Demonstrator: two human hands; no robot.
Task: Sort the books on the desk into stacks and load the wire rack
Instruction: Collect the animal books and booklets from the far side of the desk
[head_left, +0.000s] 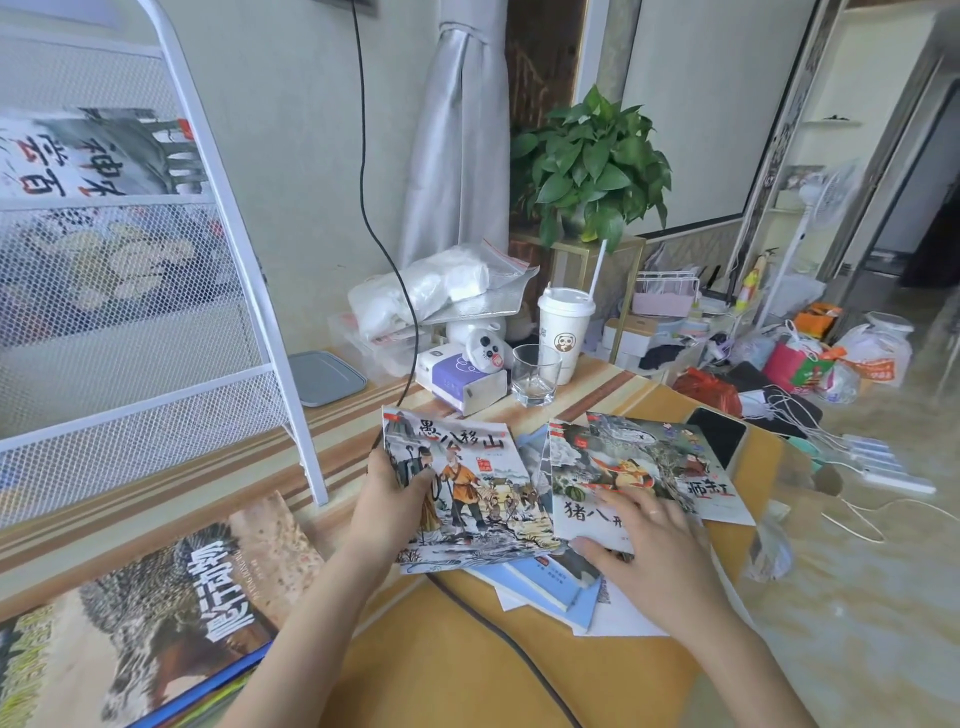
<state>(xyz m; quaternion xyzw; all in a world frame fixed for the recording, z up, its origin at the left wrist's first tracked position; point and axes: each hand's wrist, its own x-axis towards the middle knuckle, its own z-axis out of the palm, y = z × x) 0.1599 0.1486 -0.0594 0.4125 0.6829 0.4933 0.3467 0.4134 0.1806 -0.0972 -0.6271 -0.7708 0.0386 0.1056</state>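
The picture book with the orange-robed figure (457, 488) serves as the landmark: it sits tilted above the yellow desk (441, 654), its left edge gripped by the left hand (387, 499), thumb curled over the cover and fingers hidden beneath. Just to the right of it, and touching its edge, lies a second thin book showing a watermelon scene (597, 478); the right hand (644, 540) rests flat on this cover with fingers straight and spread, pressing down. Further right of the landmark, a third book (691, 467) pokes out from under the second, and beyond that lies a dark phone (719, 439). Directly beneath and below the landmark, pale blue booklets (550, 582) and loose white sheets fan out on the desk. Well to the left and below, a large book with a spiny animal on its cover (171, 613) tops a stack at the desk edge. Up and to the left stands the white wire rack (171, 322), with a book (98, 156) already on its upper shelf and another behind the mesh lower down. Behind the landmark are a tissue pack (462, 382), an empty glass (535, 374) and a lidded cup with a straw (563, 327). A black cable (384, 249) hangs down the wall to the landmark's top edge.
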